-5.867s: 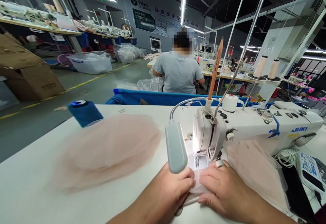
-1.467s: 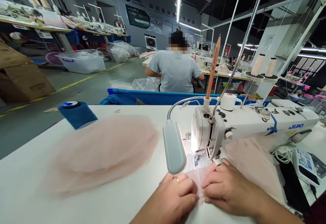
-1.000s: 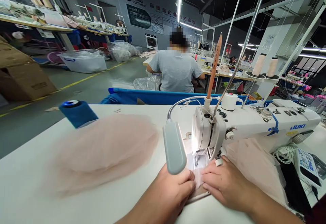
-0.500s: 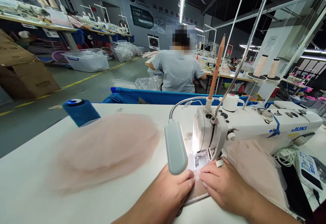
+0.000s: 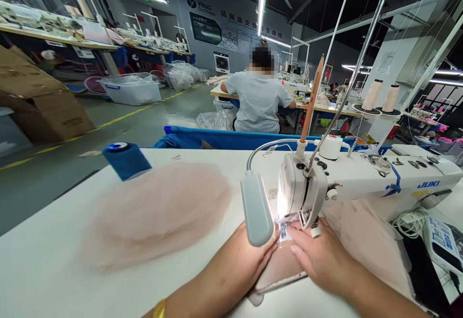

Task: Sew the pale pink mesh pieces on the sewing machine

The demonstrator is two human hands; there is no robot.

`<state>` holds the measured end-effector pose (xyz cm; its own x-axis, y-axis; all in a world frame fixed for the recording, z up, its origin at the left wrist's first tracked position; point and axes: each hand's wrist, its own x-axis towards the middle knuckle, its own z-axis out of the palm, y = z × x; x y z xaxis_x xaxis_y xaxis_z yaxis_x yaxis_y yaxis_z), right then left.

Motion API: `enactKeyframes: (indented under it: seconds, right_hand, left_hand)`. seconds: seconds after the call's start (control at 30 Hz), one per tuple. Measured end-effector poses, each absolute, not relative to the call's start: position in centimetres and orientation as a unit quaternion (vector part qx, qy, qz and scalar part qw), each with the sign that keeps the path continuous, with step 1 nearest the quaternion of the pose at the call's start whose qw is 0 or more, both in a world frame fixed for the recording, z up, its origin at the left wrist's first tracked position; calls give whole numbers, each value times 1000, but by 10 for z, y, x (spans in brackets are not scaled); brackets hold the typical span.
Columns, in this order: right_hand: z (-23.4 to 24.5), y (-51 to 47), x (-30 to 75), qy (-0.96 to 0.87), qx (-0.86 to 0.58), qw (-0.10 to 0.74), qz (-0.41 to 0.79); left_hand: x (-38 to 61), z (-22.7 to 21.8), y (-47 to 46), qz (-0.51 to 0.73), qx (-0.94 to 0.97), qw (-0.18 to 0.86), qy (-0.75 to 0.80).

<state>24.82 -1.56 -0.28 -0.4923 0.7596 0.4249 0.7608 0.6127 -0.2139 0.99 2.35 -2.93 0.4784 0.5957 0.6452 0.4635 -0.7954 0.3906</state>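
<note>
A beige-pink piece of fabric (image 5: 280, 269) lies under the needle area of a white sewing machine (image 5: 300, 187). My left hand (image 5: 249, 253) is closed along the fabric's left edge, its fingers pressed together near the presser foot; the grey lamp head (image 5: 257, 209) covers part of this hand. On the right side of the same piece rests my right hand (image 5: 321, 253), fingers stretched toward the foot and thumb apart, pressing the cloth down. The needle itself is hard to make out behind the lit machine head.
A sheer pink fabric heap (image 5: 162, 212) spreads on the left tabletop, beside a blue thread cone (image 5: 126, 161). More pink fabric (image 5: 365, 241) lies under the machine arm. A pencil (image 5: 314, 98) stands on the machine head. Ahead, a person (image 5: 258, 101) sits at another table.
Both hands have moved slightly away from me, closer to the presser foot, with the fabric fed further under it. More of the piece shows between my wrists. The view has shifted a little.
</note>
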Motion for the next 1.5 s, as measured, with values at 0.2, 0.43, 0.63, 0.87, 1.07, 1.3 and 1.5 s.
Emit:
enactKeyframes:
  seconds: [0.2,0.43,0.63,0.87,1.07,1.3,1.5]
  right_hand:
    - [-8,-16,250,-861,-436,262,3]
    - [-9,-22,245,-890,-352,289,0]
    - [-21,-25,228,-926,-227,301,9]
    - [-48,-27,235,-939,-197,277,-42]
    - [-41,-34,240,-942,-167,289,-38]
    - [-7,-42,246,-857,-355,358,108]
    - [-6,-39,239,-806,-439,360,169]
  left_hand:
    - [-8,-36,40,388,870,-2,305]
    - [-7,-26,10,207,888,-39,408]
    - [-13,29,-14,119,904,203,356]
    - [-28,22,17,114,854,67,503]
    - [-22,11,13,211,869,39,445]
    - [-6,4,4,347,881,35,321]
    - [0,-13,-11,359,875,58,320]
